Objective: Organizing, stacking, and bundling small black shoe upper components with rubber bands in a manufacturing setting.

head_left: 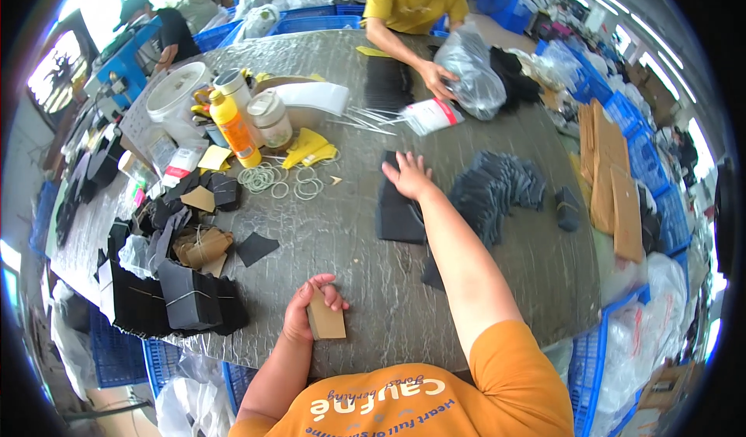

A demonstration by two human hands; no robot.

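Near the table's front edge, my left hand (301,314) is closed around a small brown cardboard piece (328,316). My right arm reaches forward across the table. At its end my right hand (409,177) lies with fingers spread on the top of a stack of dark cloth pieces (399,218). Just right of that hand, a fanned row of dark grey-blue cloth pieces (486,192) curves over the tabletop. A small tied dark bundle (566,208) sits farther right. Part of another dark piece (432,274) shows beside my right forearm.
Rubber bands (260,179), an orange-yellow bottle (233,130) and a lidded jar (270,118) stand left of centre. Tied dark bundles (186,297) crowd the left front. Across the table (326,235), a person in yellow (412,6) handles a grey plastic bag (470,76). Blue crates (587,359) surround the table.
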